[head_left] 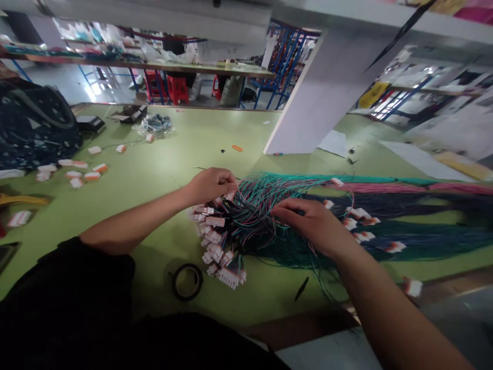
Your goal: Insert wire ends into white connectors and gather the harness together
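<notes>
A thick bundle of thin coloured wires (385,216), green, pink and dark blue, lies across the green table (165,159) from the right. Its near end carries several white plastic connectors (215,241) in a heap. My left hand (211,184) is closed in a pinch on wires at the top of that heap. My right hand (313,222) rests on the wires just right of the heap, fingers curled and pressed into the strands.
A black tape roll (187,281) lies near the front edge, a small black piece (301,289) beside it. Loose white and orange connectors (77,172) lie at the left by a dark bag (34,126). A white pillar (327,92) rises behind the wires.
</notes>
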`<state>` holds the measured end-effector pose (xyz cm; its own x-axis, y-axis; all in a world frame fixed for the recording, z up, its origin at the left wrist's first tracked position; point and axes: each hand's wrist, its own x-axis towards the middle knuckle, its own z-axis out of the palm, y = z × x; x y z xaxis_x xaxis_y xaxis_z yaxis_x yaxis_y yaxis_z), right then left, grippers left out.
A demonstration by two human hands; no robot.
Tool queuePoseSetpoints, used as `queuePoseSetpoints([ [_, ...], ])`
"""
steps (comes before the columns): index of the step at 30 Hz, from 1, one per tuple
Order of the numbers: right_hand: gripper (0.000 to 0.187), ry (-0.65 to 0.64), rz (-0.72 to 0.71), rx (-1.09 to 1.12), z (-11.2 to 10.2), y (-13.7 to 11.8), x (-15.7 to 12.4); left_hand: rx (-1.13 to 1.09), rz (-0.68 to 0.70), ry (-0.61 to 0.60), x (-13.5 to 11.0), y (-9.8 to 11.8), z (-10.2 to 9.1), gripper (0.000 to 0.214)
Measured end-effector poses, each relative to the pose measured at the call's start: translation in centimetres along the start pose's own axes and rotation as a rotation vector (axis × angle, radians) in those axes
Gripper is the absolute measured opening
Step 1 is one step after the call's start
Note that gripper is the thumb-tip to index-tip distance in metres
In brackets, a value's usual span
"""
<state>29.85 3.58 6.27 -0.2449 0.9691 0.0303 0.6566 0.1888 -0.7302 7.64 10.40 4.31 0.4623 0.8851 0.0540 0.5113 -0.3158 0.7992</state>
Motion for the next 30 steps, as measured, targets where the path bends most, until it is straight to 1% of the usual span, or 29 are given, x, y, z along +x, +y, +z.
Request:
queuePoseSetpoints([
  [2,0.027,0.007,-0.077,-0.03,0.3,-0.3,-2.8,0.07,0.024,0.027,-0.1,0.2,-0.1,0.016],
  [3,0.027,-0.009,-0.112,-0.032,0.9,-0.2,-4.3,0.089,0.043,0.043,-0.2,0.3,-0.1,0.017],
  [5,0.029,-0.032,-0.188,-0.055,3.1,0.3,-7.0,0.113,0.087,0.079,-0.5,0.7,0.0,0.017],
  [6,0.03,-0.015,-0.235,-0.1,4.5,0.8,-8.0,0.121,0.114,0.097,-0.7,0.9,0.1,0.017],
  [9,0.029,0.061,-0.392,-0.293,8.8,2.0,-9.9,0.115,0.214,0.127,-1.4,1.8,0.3,0.016],
  [11,0.028,0.043,-0.446,-0.36,10.7,2.3,-10.3,0.076,0.272,0.108,-1.7,2.5,0.2,0.015],
  [12,0.029,0.047,-0.466,-0.36,11.0,2.2,-10.4,0.048,0.287,0.075,-1.9,2.9,0.2,0.014],
  [13,0.031,0.062,-0.484,-0.335,11.0,2.1,-10.5,0.021,0.292,0.034,-2.0,3.3,0.2,0.014],
  [15,0.036,0.15,-0.513,-0.233,9.9,1.6,-10.9,-0.013,0.289,-0.051,-2.3,3.9,0.3,0.013],
  [16,0.037,0.198,-0.512,-0.173,8.9,1.3,-11.0,-0.022,0.289,-0.085,-2.3,4.2,0.4,0.012],
  [18,0.033,0.323,-0.456,-0.107,6.3,1.1,-11.1,-0.048,0.293,-0.127,-2.5,4.8,0.7,0.012],
  [19,0.028,0.404,-0.399,-0.127,4.9,1.0,-11.0,-0.074,0.295,-0.14,-2.5,5.2,1.0,0.013],
  [21,0.018,0.628,-0.283,-0.243,2.2,1.0,-10.3,-0.148,0.3,-0.166,-2.4,5.9,1.7,0.013],
  [22,0.018,0.7,-0.248,-0.324,1.2,0.9,-9.7,-0.184,0.306,-0.175,-2.2,6.3,2.0,0.014],
  [23,0.024,0.731,-0.223,-0.41,0.5,0.8,-9.0,-0.212,0.315,-0.18,-2.1,6.8,2.3,0.014],
  [24,0.034,0.724,-0.193,-0.494,0.1,0.6,-8.1,-0.228,0.327,-0.179,-1.9,7.3,2.6,0.013],
  [25,0.045,0.688,-0.157,-0.572,0.1,0.2,-7.3,-0.23,0.341,-0.174,-1.7,7.8,2.7,0.013],
  [26,0.053,0.633,-0.113,-0.636,0.3,-0.1,-6.4,-0.223,0.355,-0.167,-1.4,8.4,2.8,0.013],
  [27,0.055,0.569,-0.068,-0.68,0.8,-0.4,-5.5,-0.21,0.367,-0.164,-1.2,8.9,2.9,0.014],
  [28,0.052,0.504,-0.028,-0.703,1.3,-0.6,-4.8,-0.198,0.374,-0.17,-0.9,9.3,2.8,0.014],
  [30,0.035,0.403,0.015,-0.674,2.5,-0.6,-3.5,-0.194,0.362,-0.197,-0.2,10.0,2.7,0.015],
])
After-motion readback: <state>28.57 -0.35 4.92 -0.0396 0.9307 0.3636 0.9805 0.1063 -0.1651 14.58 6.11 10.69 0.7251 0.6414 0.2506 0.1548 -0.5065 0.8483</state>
